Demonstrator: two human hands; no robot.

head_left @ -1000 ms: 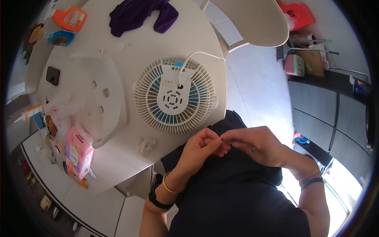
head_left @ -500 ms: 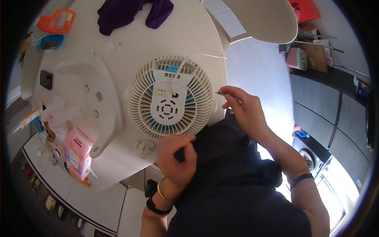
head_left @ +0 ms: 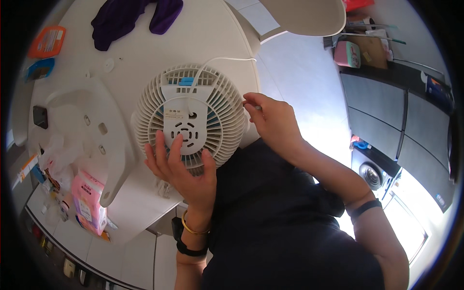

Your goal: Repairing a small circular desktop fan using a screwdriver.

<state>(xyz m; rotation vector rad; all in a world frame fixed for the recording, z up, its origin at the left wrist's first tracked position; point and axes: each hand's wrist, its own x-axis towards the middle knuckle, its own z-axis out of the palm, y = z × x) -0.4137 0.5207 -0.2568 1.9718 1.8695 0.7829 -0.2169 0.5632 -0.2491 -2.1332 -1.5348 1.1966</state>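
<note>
A white round fan head [head_left: 191, 116] with a ribbed grille lies on the table, its back facing up and a white cord running out of it. My left hand [head_left: 188, 176], fingers spread, rests over the lower left of the grille and holds nothing. At the fan's right rim, my right hand [head_left: 275, 123] pinches a slim screwdriver-like tool [head_left: 258, 108], mostly hidden by the fingers. Left of the fan lies a white curved fan stand [head_left: 113, 140] with slots in it. A small white disc [head_left: 108, 65] lies farther back.
On the white table [head_left: 203, 29] are a purple cloth [head_left: 118, 24], a black phone [head_left: 40, 117], an orange pack [head_left: 48, 42], a clear plastic bag [head_left: 60, 152] and a pink tissue pack [head_left: 89, 200]. A beige chair [head_left: 304, 17] stands beyond the table's right edge.
My left hand has opened from a curled shape and moved up over the grille. My right hand has brought the tool against the fan's rim. The whole view has shifted slightly.
</note>
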